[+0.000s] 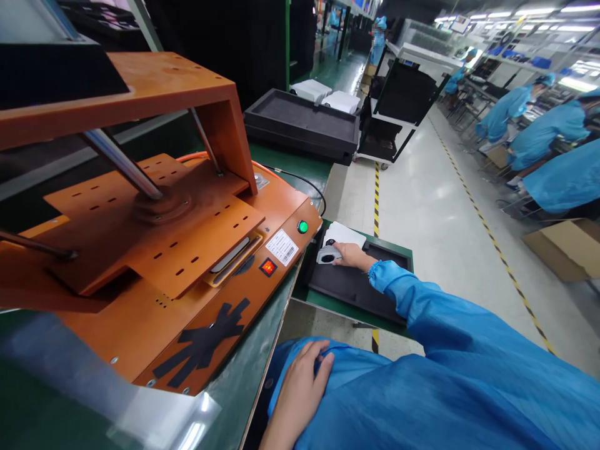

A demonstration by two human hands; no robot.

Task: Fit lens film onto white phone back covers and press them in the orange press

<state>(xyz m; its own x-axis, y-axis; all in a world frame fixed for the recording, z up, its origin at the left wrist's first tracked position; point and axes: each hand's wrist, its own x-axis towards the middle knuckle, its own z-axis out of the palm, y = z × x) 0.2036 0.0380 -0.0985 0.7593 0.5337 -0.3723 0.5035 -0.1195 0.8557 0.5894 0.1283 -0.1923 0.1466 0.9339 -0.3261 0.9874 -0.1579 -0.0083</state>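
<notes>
My right hand (352,256) reaches out to a black tray (356,287) and has its fingers closed on a small grey part (327,255) with a dark round opening. Right behind that part, white pieces (345,235) lie at the tray's far left corner. My left hand (304,382) rests near my lap against the blue gown, fingers loosely bent and a little apart, holding nothing. To the left stands an orange press machine (187,250) with a green button (302,227) and a lit red switch (268,267).
A larger black tray (300,122) sits behind the machine, with white pieces (341,101) past it. A wheeled cart (398,94) stands beyond. At right are people in blue gowns (544,131) and a cardboard box (565,250). The green table's edge (269,356) runs beside my left hand.
</notes>
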